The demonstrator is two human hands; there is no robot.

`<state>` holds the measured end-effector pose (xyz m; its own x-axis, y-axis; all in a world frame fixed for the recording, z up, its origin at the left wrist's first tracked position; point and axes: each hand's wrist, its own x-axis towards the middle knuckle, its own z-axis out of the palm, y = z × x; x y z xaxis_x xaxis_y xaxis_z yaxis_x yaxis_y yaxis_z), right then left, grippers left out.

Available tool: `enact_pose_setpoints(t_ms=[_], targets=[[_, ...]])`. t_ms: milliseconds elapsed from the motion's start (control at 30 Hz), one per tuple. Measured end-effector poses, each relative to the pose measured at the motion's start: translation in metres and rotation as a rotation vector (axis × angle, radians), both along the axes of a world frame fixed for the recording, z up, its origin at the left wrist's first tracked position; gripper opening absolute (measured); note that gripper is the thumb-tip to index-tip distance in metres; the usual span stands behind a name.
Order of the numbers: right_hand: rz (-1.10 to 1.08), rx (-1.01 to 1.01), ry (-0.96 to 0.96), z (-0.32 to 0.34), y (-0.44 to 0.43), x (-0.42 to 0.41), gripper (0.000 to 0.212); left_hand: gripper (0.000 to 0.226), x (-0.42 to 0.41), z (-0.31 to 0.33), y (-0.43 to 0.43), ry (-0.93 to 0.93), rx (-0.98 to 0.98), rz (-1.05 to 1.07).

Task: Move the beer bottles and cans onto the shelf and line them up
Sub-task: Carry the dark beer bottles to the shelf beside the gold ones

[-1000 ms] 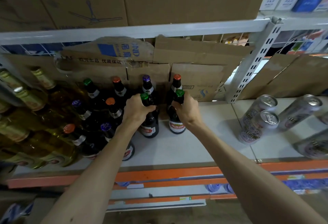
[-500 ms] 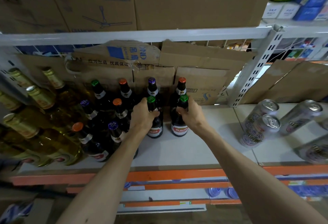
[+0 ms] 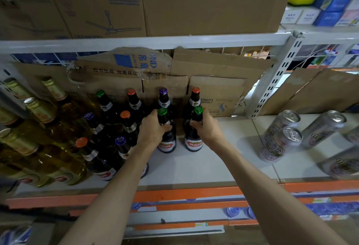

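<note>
The left hand (image 3: 153, 128) wraps its fingers tight around the neck of a dark green-capped bottle (image 3: 167, 138) standing on the white shelf (image 3: 204, 163). Just right of it, the right hand (image 3: 206, 128) grips a second green-capped bottle (image 3: 194, 139) with a red label. More dark bottles (image 3: 108, 128) stand left of both. Silver cans (image 3: 279, 138) sit far right. The hands hide the necks, and the labels are too blurry to read.

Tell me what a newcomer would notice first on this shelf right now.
Two hands at the centre: the left hand and right hand each grip a green-capped bottle by the neck, both standing on the shelf. Dark bottles crowd the left; silver cans stand on the right.
</note>
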<state>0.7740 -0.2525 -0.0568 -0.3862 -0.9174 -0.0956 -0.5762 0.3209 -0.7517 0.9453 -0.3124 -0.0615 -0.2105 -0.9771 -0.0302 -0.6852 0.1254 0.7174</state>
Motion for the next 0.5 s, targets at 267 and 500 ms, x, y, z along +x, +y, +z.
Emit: enact_pose_setpoints(t_ms=[267, 500], targets=[[0.013, -0.025, 0.002, -0.004, -0.001, 0.000, 0.031, 0.044, -0.003, 0.001, 0.003, 0.001, 0.004, 0.036], [-0.034, -0.086, -0.141, 0.009, 0.013, -0.005, 0.055, 0.072, -0.007, 0.029, 0.014, 0.128, 0.042, 0.015]])
